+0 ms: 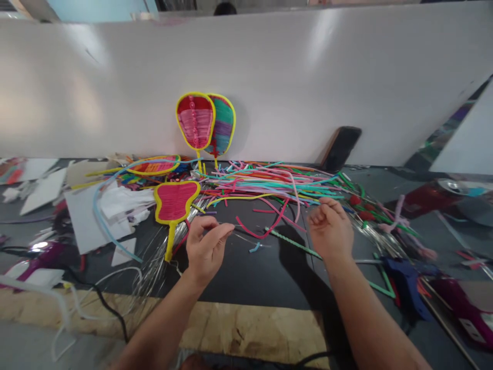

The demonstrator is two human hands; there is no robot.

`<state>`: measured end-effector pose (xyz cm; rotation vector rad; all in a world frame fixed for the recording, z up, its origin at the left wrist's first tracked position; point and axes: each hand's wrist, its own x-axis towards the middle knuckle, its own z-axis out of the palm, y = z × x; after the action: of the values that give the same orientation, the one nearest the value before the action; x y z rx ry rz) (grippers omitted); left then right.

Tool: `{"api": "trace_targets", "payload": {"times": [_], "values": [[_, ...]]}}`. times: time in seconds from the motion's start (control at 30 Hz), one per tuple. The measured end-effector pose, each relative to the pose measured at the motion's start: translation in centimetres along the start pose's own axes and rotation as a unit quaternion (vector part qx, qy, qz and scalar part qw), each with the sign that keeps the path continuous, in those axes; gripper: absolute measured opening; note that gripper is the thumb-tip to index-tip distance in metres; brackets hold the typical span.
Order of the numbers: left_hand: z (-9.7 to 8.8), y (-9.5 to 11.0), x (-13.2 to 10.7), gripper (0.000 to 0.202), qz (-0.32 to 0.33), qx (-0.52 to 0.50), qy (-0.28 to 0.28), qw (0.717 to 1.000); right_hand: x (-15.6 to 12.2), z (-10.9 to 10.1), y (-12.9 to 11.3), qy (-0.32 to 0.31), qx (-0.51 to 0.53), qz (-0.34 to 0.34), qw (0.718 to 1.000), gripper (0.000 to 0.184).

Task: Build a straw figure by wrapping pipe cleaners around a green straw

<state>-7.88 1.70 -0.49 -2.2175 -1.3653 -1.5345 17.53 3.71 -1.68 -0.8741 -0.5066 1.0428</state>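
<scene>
My left hand (207, 249) is raised over the dark table, its thumb and fingers drawn together; what they hold, if anything, is too thin to make out. Close by on its left lies a small pink fan (175, 201) with a yellow fuzzy rim and handle. My right hand (332, 231) hovers to the right with curled fingers, slightly blurred, and any thing inside them is hidden. Between the hands are a bent crimson pipe cleaner (263, 236), a short blue scrap (254, 247) and a twisted pale-green pipe cleaner (292, 245) running towards my right wrist.
Many coloured pipe cleaners (262, 182) lie piled at the back. Two finished fans (195, 121) lean against the white partition (269, 77), as does a phone (342, 148). A red can (433, 198) and purple glue gun (460, 308) stand right; white paper (92, 221) and wires (148, 272) lie left.
</scene>
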Motion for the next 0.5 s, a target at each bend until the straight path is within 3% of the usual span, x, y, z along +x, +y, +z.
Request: {"api": "trace_targets", "payload": {"times": [0.13,0.23,0.3,0.37,0.5], "values": [[0.0,0.1,0.0,0.011,-0.031,-0.109,0.008,0.994,-0.9,0.5,0.9,-0.058,-0.062,0.036,0.996,0.018],[0.6,0.3,-0.3,0.012,-0.123,-0.25,-0.032,0.96,-2.0,0.8,1.8,-0.134,-0.142,0.086,0.977,0.026],[1.2,0.6,-0.6,0.015,-0.213,-0.363,-0.057,0.905,-3.0,1.0,2.4,-0.211,-0.184,0.112,0.953,0.032],[1.7,1.1,-1.0,0.018,-0.295,-0.466,-0.081,0.83,-4.0,1.4,3.1,-0.278,-0.204,0.123,0.931,0.039],[2.2,1.9,-1.4,0.017,-0.396,-0.587,-0.12,0.696,-5.5,2.2,4.2,-0.349,-0.198,0.146,0.904,0.044]]}}
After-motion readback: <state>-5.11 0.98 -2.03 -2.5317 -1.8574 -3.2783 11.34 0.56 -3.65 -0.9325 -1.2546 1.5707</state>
